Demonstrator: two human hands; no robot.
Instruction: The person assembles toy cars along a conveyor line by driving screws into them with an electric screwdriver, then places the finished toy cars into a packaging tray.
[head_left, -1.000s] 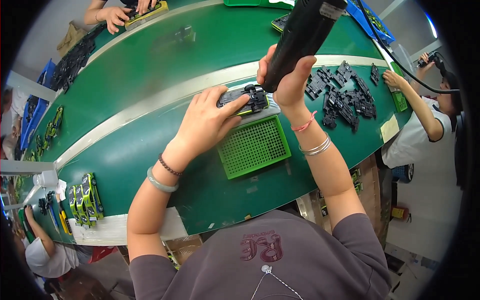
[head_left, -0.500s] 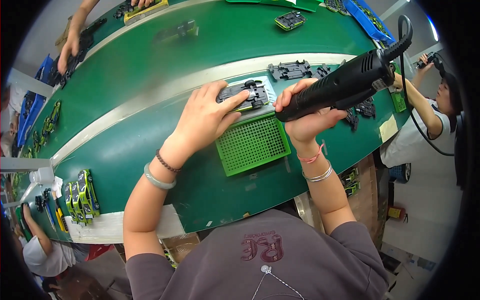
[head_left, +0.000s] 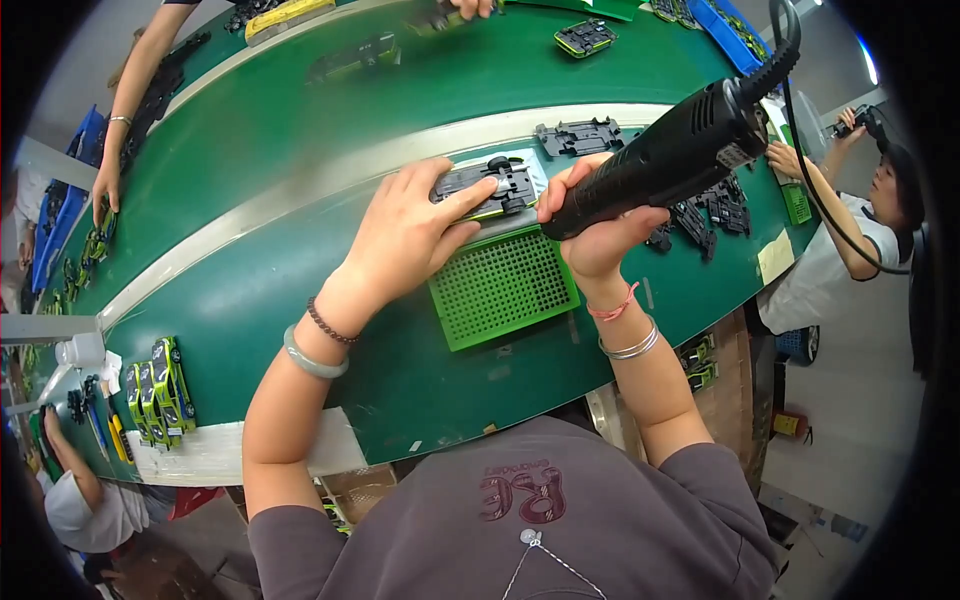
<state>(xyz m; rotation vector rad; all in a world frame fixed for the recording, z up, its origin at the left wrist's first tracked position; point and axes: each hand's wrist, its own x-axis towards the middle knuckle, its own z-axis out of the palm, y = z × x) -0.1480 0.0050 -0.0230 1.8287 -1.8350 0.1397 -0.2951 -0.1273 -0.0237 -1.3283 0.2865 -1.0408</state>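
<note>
Both hands meet over a toy car chassis [head_left: 488, 186] at the belt's edge.

Left hand [head_left: 405, 235] presses down on it, fingers spread, pinning it upside-down above the green perforated tray [head_left: 503, 287]; right hand [head_left: 600, 230] clenches a black electric screwdriver [head_left: 665, 160], tip angled toward the chassis.

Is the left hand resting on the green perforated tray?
No, the left hand presses the toy car chassis above the green perforated tray.
</note>
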